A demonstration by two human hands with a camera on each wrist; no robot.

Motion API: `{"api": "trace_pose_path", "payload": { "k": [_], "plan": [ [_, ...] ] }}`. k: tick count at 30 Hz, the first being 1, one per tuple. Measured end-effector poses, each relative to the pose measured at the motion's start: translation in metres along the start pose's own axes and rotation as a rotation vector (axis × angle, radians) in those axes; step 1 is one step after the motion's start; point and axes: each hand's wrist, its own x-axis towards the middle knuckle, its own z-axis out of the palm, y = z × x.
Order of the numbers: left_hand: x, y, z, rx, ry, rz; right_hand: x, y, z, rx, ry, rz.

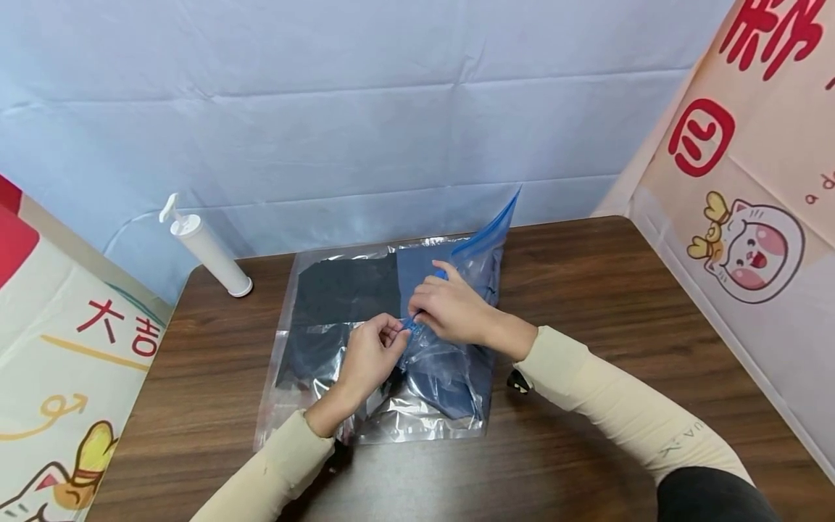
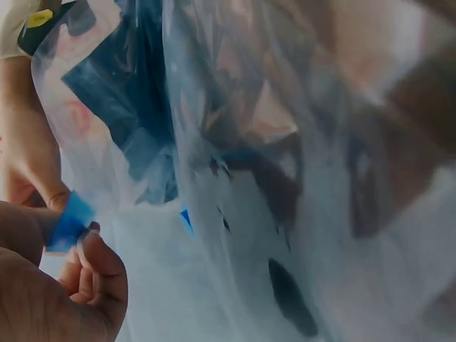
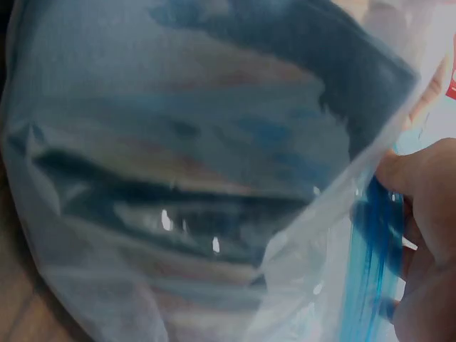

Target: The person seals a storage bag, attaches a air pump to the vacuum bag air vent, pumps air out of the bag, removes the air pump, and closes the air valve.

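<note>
A clear plastic zip bag [image 1: 450, 432] lies on the table with folded dark and blue cloth [image 1: 346, 290] inside. Its blue zip strip [image 1: 489, 230] rises toward the back right. My left hand [image 1: 365, 355] pinches the strip's near end between thumb and fingers. Just beside it, my right hand [image 1: 457, 308] holds the strip a little farther along. In the left wrist view, a short piece of blue strip [image 2: 68, 226] shows at my left fingertips. The right wrist view has my right thumb and fingers [image 3: 431, 214] on the zip edge, partly hidden.
A white hand pump [image 1: 212, 250] stands upright at the table's back left. The wooden table [image 1: 587, 304] meets a pale blue cloth backdrop [image 1: 365, 130] behind it. Printed hangings [image 1: 737, 217] flank both sides.
</note>
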Motion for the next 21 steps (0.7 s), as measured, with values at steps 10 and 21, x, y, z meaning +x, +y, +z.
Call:
{"api": "trace_pose_path", "payload": {
  "k": [10, 21],
  "plan": [
    [-0.0011, 0.0038, -0.0089, -0.002, -0.036, -0.052, 0.0013, 0.0022, -0.0024, 0.037, 0.005, 0.036],
    [-0.0046, -0.0009, -0.0002, 0.089, -0.008, 0.005, 0.0025, -0.0003, 0.0017, 0.022, 0.024, 0.027]
  ]
}}
